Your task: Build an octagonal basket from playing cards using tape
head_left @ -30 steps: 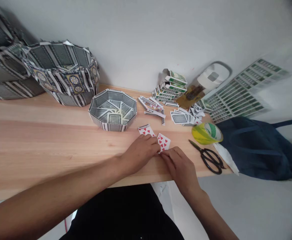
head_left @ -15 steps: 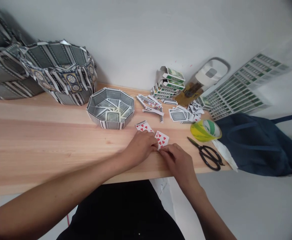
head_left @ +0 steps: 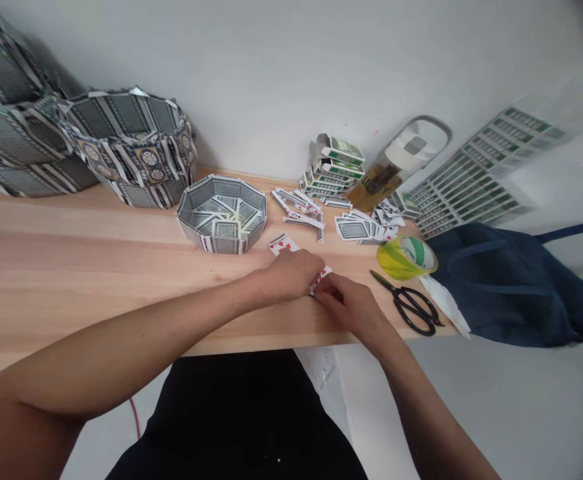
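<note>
Now: left hand (head_left: 297, 275) and right hand (head_left: 350, 300) both pinching a bent card (head_left: 323, 274), right of the bowl (head_left: 221, 244) and nearer the body | second card (head_left: 281, 245) just beside bowl | tape (head_left: 394, 260), scissors (head_left: 397, 293) well right of bowl

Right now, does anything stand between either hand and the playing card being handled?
Nothing visible does: the left hand and right hand both touch the playing card. The scissors lie clear, to the right hand's right.
</note>
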### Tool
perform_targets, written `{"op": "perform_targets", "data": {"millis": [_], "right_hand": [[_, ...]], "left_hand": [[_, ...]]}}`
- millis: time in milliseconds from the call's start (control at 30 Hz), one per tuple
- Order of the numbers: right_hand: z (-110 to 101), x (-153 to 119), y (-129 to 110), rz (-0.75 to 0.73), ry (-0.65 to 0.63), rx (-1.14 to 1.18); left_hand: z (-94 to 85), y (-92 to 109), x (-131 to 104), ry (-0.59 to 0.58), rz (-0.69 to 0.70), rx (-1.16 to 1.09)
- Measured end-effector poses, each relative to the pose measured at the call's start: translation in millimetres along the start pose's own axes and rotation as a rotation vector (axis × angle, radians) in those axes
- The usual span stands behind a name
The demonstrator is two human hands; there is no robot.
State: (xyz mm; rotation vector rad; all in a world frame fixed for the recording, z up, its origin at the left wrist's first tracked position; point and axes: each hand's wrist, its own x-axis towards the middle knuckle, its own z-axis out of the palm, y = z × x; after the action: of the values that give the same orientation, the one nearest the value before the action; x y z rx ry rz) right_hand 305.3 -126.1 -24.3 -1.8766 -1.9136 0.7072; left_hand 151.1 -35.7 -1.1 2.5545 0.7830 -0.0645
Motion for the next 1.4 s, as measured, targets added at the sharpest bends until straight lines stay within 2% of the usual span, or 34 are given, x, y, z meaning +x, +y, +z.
{"op": "perform_targets", "data": {"millis": [100,233,433,633,800,967,1100,1300,1400], "right_hand": [[-5.5,5.6,-0.1,-0.020,-0.067,-0.010],[-11.0,10.7,-2.7,-0.011,-0.118,-0.058],[-11.4,11.8,1.4,0.039,-0.114,-0.103],[-9.6,8.4,5.2,0.043,-0.077,-0.178],[-6.0,2.9,0.6,0.021,-0.025,-0.239],[6.6,-5.3,-10.1,0.104,0.056,-0.380],[16.3,-12.4,-12.1,0.117,0.136,-0.398],[17.5,-30.4,-4.4,0.005,0.191,-0.293],[21.1,-43.8,-6.5,-0.109,0.285,-0.331]], "left_hand": [[-9.3,6.3,5.8,-0.109,-0.010,0.036],[-18.7,14.6,12.8,-0.182,-0.040,0.067],[-24.0,15.4,19.7,-0.241,-0.070,0.078],[-29.3,21.5,14.5,-0.257,-0.122,0.089],[-25.7,22.6,17.9,-0.279,-0.123,0.168],[-20.8,9.6,27.7,-0.270,-0.136,0.198],[-19.9,2.4,28.2,-0.264,-0.101,0.174],[-20.3,1.9,28.6,-0.295,-0.142,0.166],[-21.2,1.9,28.4,-0.297,-0.142,0.161]]}}
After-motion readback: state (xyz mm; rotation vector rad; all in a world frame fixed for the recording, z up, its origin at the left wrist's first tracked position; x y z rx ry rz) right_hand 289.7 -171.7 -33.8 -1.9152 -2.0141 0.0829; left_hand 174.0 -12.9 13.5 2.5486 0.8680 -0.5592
